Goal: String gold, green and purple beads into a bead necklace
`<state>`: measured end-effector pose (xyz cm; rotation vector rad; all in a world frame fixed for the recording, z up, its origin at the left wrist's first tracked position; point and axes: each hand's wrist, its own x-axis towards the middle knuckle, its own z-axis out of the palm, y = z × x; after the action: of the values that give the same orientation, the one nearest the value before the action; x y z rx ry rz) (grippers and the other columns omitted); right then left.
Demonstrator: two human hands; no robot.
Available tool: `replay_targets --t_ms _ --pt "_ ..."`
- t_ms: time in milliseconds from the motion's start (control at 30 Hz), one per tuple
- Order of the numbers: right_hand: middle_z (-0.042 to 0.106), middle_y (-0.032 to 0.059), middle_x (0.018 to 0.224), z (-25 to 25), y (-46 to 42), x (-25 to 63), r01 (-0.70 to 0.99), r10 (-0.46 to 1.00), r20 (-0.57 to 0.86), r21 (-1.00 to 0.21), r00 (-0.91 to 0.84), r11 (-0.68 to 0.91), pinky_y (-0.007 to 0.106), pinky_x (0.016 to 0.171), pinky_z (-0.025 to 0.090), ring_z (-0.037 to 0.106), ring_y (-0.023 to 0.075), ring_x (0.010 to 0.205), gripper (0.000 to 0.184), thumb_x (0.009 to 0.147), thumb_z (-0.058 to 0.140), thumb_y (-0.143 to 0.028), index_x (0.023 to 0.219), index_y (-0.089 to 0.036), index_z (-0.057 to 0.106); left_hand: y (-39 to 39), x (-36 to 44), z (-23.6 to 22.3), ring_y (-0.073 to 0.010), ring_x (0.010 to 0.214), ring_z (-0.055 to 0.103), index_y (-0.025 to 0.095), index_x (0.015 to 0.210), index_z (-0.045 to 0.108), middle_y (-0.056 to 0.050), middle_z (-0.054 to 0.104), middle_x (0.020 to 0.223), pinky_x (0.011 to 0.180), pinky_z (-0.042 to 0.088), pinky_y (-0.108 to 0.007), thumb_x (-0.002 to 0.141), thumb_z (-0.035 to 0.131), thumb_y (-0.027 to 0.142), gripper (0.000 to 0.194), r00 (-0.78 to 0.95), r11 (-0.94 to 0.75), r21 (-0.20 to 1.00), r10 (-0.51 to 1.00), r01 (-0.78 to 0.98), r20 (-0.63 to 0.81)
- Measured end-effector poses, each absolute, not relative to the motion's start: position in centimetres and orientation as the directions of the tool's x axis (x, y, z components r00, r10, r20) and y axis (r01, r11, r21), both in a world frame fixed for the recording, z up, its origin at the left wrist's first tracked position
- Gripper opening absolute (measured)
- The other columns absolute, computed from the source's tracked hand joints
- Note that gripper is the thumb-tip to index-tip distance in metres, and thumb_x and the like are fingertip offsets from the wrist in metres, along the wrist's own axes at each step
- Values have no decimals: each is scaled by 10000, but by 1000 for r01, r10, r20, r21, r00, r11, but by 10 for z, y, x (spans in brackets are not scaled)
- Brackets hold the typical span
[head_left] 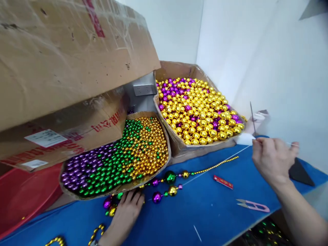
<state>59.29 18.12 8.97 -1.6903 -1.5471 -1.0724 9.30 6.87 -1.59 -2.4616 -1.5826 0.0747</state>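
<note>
My left hand (126, 213) lies on the blue table cover (200, 208), fingers curled over a strand of large beads (164, 188) in purple, green and gold. That strand continues as a thin gold bead chain (215, 166) toward the right. My right hand (273, 159) is raised at the right, fingers pinched on a long thin needle (253, 118) that points upward, with a pale thread (241, 150) running down to the beads.
A shallow cardboard tray of small purple, green and gold beads (115, 160) sits ahead of my left hand. A bigger box of gold and purple balls (197, 109) stands behind it. Thread snips (252, 205) and a red lighter (222, 181) lie on the cover. A large carton (64, 68) overhangs at left.
</note>
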Motion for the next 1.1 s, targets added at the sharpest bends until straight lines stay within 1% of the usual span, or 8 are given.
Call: replay_targets --t_ms 200,333,467,600,700,800,933,1100 --pt "600 29 779 119 156 534 958 651 730 23 -211 284 396 911 342 563 180 771 242 933 367 -335 825 -209 544 72 108 3 -354 1064 546 171 1101 631 -137 651 1106 912 413 -539 733 617 243 375 343 -344 -10 930 939 136" --pt "589 -22 752 116 125 468 844 687 618 -69 -383 532 439 1012 260 562 137 737 186 937 399 -275 817 -225 532 70 168 56 -247 1032 582 232 1165 585 -91 633 1141 914 460 -407 836 543 352 353 281 -379 486 923 787 264" --pt "591 -11 779 105 97 421 693 657 533 -170 -533 701 565 1049 114 537 160 761 147 920 437 -221 835 -222 557 63 232 101 -171 868 616 238 1243 521 -61 646 1059 752 516 -284 874 506 309 376 103 -301 899 954 317 283" --pt "573 -10 769 92 86 404 652 652 490 -201 -579 731 581 1055 81 529 165 763 158 921 443 -237 829 -230 572 58 247 108 -141 698 583 167 906 667 -31 646 772 644 483 -235 866 527 305 201 -57 -251 961 964 113 259" --pt "597 -19 805 82 94 411 647 697 432 -284 -572 708 578 1054 99 556 164 804 119 918 473 -250 860 -247 576 53 235 101 -127 638 552 159 856 662 -8 617 676 629 456 -226 860 541 312 194 -106 -195 974 972 115 208" --pt "629 -11 830 71 111 423 662 745 380 -347 -548 665 558 1022 226 594 168 819 141 931 448 -236 883 -244 580 51 221 94 -125 647 548 158 852 664 -18 636 717 627 446 -221 851 555 332 205 -157 -126 984 977 126 145" --pt "642 17 873 54 135 427 616 729 357 -389 -585 685 342 831 484 631 154 811 160 931 430 -223 963 -233 587 56 218 85 -123 625 535 154 833 678 -26 639 714 594 432 -215 842 564 343 222 -108 -44 990 992 132 59" --pt "566 73 1200 40 164 408 561 681 359 -388 -638 731 285 784 540 632 166 968 303 910 427 -191 1188 -247 533 76 223 72 -128 627 538 154 819 685 -33 636 711 589 435 -219 838 564 352 233 -71 -5 992 997 127 14"
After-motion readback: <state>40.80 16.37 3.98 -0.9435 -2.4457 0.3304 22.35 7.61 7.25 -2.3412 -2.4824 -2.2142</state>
